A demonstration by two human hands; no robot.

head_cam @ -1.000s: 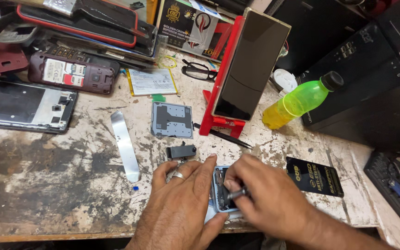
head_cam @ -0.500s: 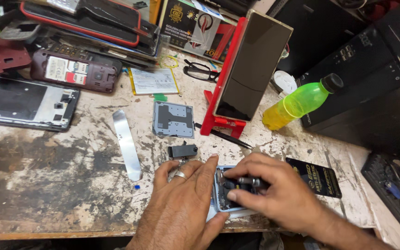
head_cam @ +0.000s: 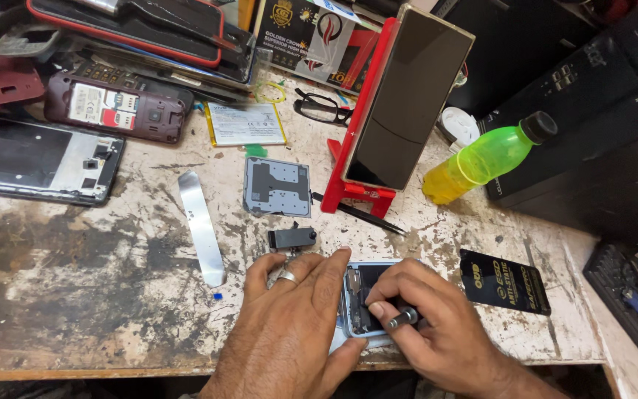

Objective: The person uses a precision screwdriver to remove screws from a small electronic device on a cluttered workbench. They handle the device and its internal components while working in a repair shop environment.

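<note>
An opened phone with a pale blue frame lies at the bench's front edge, its insides showing. My left hand, with a ring on one finger, lies flat over the phone's left side and pins it down. My right hand grips a small metal-tipped screwdriver whose tip is hidden against the phone. A small black part sits just beyond my left fingers. A grey metal shield plate lies farther back.
A thin metal pry strip lies left of the hands. A red stand holding a dark phone, a yellow-green bottle, a black card, black tweezers, a flat battery, glasses and several dismantled phones crowd the worn bench.
My right hand has shifted on the phone, turning the screwdriver so its metal end now points toward me. My left hand stays pressed on the phone.
</note>
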